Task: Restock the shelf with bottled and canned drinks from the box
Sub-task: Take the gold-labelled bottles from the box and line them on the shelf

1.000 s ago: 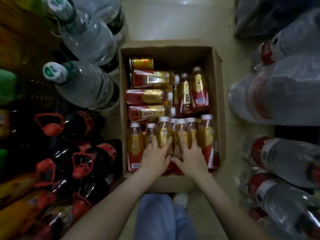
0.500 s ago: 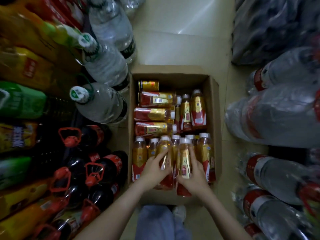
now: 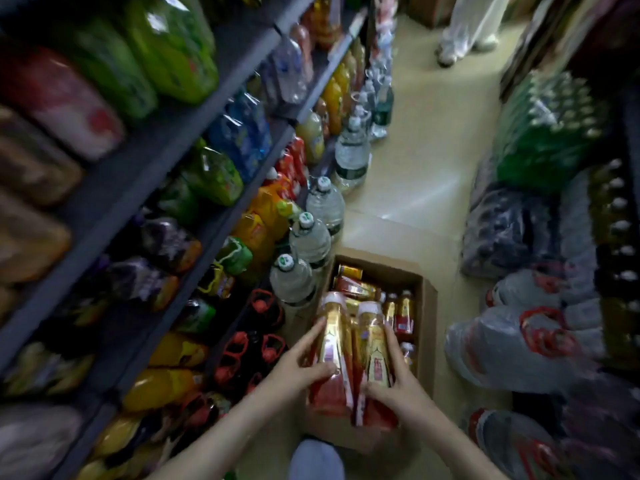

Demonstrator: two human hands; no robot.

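A cardboard box (image 3: 428, 299) stands on the floor in front of me, holding several red-and-gold drink bottles (image 3: 404, 311) and a gold can (image 3: 349, 271). My left hand (image 3: 298, 370) grips one red-and-gold bottle (image 3: 334, 344) lifted above the box. My right hand (image 3: 398, 389) grips a second such bottle (image 3: 372, 344) right beside it. Both bottles have white caps and point away from me. The dark shelf (image 3: 194, 140) runs along my left, packed with bottled drinks.
Large water bottles (image 3: 310, 239) stand on the floor between shelf and box. Dark jugs with red handles (image 3: 263, 337) sit on the bottom shelf level. Wrapped packs of bottles (image 3: 519, 337) are stacked on the right. A person's legs (image 3: 464, 32) stand far down the aisle.
Both hands closed on two bottles in the box's near row and lifted them out. My view rose from straight down at the box to along the aisle and shelf.
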